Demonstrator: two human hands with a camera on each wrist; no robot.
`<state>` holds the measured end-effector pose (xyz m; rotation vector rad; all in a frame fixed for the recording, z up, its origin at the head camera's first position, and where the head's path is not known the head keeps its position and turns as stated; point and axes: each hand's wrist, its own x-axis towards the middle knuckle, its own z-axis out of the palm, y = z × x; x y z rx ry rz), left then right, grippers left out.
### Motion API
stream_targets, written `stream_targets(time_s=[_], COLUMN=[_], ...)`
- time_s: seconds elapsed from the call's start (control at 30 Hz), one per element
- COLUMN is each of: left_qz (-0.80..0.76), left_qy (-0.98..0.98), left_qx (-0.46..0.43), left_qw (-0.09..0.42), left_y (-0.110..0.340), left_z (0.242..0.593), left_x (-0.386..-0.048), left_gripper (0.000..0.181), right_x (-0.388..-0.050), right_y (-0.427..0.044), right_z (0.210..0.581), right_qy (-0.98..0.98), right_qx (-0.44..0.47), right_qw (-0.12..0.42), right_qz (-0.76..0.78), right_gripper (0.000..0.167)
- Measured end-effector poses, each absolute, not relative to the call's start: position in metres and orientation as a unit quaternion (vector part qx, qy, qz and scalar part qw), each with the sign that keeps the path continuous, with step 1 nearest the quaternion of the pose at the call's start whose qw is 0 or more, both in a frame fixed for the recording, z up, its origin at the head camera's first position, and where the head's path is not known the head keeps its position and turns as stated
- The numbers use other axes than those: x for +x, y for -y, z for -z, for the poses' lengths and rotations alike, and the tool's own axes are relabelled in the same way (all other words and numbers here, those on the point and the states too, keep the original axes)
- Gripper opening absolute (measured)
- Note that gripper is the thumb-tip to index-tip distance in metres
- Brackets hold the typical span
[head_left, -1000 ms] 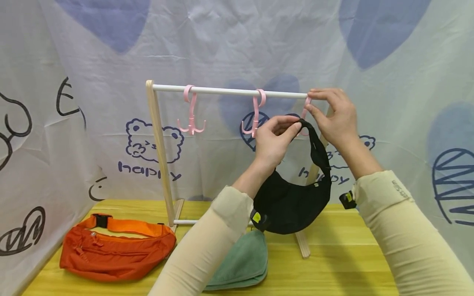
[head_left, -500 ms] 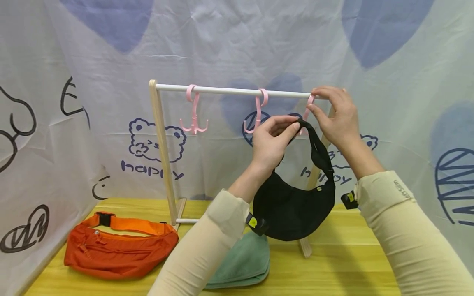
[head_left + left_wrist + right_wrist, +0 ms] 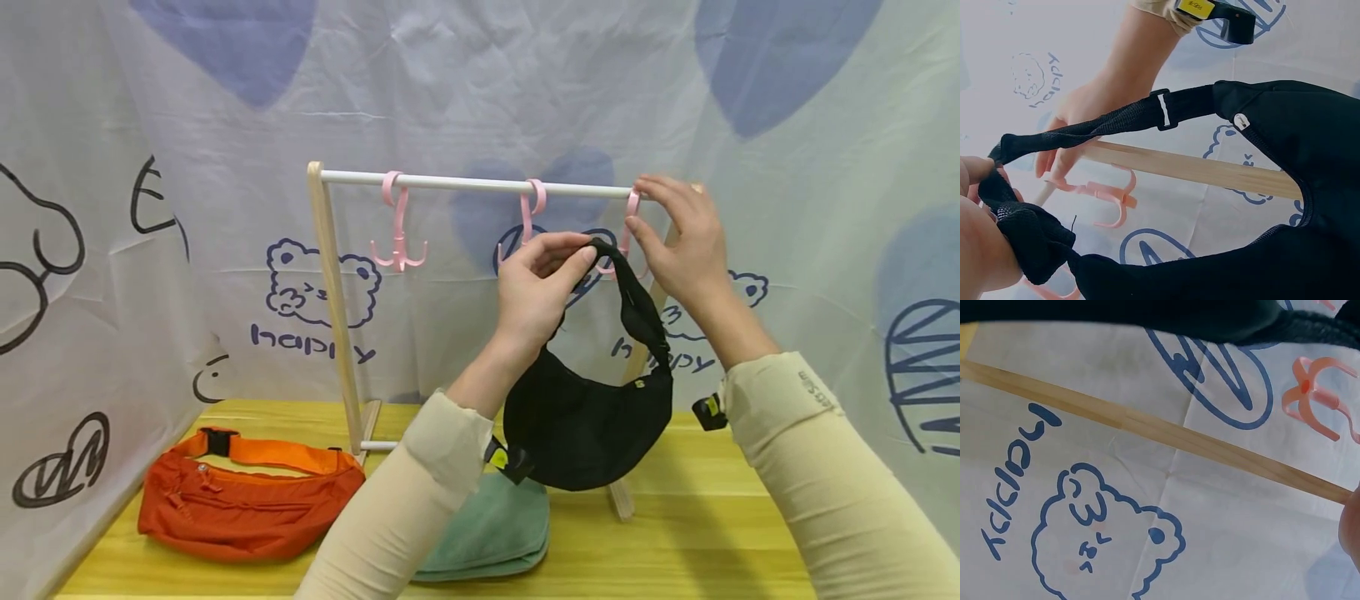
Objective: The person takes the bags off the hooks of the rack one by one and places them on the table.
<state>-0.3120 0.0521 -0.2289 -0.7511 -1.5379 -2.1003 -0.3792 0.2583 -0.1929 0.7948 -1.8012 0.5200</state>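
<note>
A black sling bag [image 3: 588, 429] hangs in the air by its strap [image 3: 1116, 119], which my left hand [image 3: 536, 292] pinches between thumb and fingers. My right hand [image 3: 686, 237] is at the right end of the white rod, its thumb and fingers pinching the upper part of a pink hook [image 3: 633, 204]. Below that grip, the hook's curved prongs [image 3: 1124, 200] hang beside the strap, apart from it, in the left wrist view. The right wrist view shows the same kind of pink prongs [image 3: 1305, 387] and only the edge of a fingertip.
A wooden-sided rack [image 3: 337, 317] carries the white rod [image 3: 465, 182]. Two more pink hooks, left [image 3: 399, 229] and middle [image 3: 528, 208], hang from it. An orange waist bag [image 3: 251, 508] and a green bag [image 3: 495, 525] lie on the yellow table [image 3: 712, 533].
My left hand has shifted slightly left with the black sling bag, so the strap stands farther from the right hook. My right hand stays at that hook. The view has drifted a little.
</note>
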Motion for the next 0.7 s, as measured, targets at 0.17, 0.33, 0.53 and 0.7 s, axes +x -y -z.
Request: stream_targets(time_s=[0.17,0.33,0.53,0.7], left_qz=[0.756,0.756,0.755,0.755], left_qy=[0.559,0.559,0.559,0.560], left_qx=[-0.264,-0.264,-0.259,-0.253], left_qw=[0.214,0.215,0.226,0.228], left_y=[-0.046,-0.040,-0.032,-0.024], left_z=[0.231,0.234,0.237,0.238], left_x=[-0.308,-0.306,-0.305,-0.301], left_gripper=[0.021,0.020,0.020,0.021], right_x=[-0.374,-0.367,-0.358,-0.347], right_y=[-0.261,-0.262,-0.262,-0.259], right_z=[0.199,0.209,0.221,0.231], right_qy=[0.750,0.740,0.731,0.730], right_qx=[0.335,0.336,0.341,0.333], right_qw=[0.522,0.521,0.523,0.517], right_qz=[-0.230,-0.261,-0.276,-0.297], right_gripper=[0.042,0.045,0.046,0.046])
